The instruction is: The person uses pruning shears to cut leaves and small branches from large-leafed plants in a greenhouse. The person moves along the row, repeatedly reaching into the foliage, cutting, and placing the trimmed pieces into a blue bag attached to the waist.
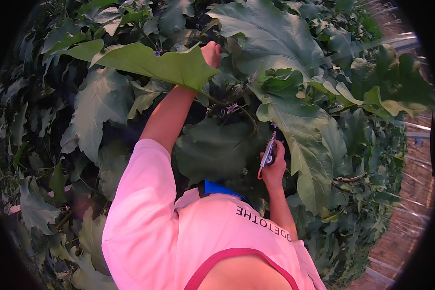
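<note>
My left hand [211, 54] reaches far up into the leafy plants, its fingers curled. What they grip, if anything, is hidden among the foliage. A broad bright green leaf [164, 65] lies across my left wrist and covers part of it. Lower and to the right, my right hand [275, 164] is closed round a pair of hand pruners [268, 155] with an orange end, its tip pointing up into the plant. Small purple flowers [231, 108] hang on stems between my two hands. Beside my right hand droops a long, lobed leaf [302, 140].
Dense eggplant-like foliage [99, 108] surrounds me on the left and ahead. A large leaf [270, 36] spreads over the top middle. At the right lies brown ground [411, 186] crossed by pale bars. A blue object [217, 187] shows at my waist.
</note>
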A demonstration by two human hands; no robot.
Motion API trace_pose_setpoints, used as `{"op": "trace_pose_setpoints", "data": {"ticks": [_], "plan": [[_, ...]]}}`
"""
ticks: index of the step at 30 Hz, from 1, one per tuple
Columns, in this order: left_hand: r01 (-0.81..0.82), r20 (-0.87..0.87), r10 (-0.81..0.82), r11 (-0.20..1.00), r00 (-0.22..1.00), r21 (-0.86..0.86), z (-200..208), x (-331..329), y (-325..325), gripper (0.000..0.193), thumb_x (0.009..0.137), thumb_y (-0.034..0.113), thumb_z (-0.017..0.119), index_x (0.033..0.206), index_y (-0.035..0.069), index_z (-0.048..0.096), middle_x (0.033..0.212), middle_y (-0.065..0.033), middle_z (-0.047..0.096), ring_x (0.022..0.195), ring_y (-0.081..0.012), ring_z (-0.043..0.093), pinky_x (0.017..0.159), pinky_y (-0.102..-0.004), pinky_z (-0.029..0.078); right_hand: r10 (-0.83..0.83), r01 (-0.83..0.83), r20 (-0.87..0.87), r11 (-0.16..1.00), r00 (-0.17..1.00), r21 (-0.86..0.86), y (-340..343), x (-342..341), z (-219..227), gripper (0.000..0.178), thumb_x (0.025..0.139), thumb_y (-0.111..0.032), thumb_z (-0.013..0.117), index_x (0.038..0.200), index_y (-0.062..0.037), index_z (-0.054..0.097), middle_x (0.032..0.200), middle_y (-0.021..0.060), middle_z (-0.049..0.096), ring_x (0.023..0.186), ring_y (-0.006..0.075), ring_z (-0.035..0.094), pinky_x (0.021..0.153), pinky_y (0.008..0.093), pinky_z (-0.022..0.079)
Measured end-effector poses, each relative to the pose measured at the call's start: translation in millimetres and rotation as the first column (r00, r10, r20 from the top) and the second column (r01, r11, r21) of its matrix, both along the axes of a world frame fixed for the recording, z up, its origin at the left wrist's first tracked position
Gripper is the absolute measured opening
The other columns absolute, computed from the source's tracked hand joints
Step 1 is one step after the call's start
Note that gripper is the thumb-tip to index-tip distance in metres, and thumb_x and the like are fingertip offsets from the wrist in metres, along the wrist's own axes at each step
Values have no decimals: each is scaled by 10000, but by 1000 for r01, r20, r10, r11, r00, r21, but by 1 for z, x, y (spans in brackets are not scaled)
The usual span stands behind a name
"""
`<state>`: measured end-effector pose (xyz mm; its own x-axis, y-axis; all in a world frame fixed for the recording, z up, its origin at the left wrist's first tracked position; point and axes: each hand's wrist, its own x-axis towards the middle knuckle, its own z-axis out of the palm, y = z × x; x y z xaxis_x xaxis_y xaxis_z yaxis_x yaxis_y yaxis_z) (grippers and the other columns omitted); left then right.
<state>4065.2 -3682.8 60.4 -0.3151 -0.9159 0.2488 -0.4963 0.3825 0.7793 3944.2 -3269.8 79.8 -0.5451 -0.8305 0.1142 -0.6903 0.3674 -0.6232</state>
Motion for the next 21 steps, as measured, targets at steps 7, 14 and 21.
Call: {"op": "trace_pose_setpoints", "data": {"ticks": [7,14,21], "plan": [[-119,-625,654,725,426,678,-21,134,203,242,1081,130,383,1298,94,484,800,16,446,587,-80,364,510,-259,357,57,-25,114,964,992,-266,-10,2,35,696,716,-18,835,1323,-65,498,1057,135,690,973,340,663,852,417,522],[646,-955,99,717,279,263,52,100,442,176,1100,312,449,1190,161,459,718,15,390,519,-92,349,578,-358,475,163,25,313,854,936,-519,114,-25,76,651,839,-59,821,1365,-59,436,1360,100,646,780,55,606,649,223,494],[944,-919,-392,-281,52,174,26,-67,578,198,1066,216,526,1188,60,534,819,-52,494,699,-154,504,937,-550,525,-26,183,213,619,977,-764,350,-83,94,676,844,-30,807,1407,-24,433,1297,136,645,1001,175,655,744,277,561]]}}
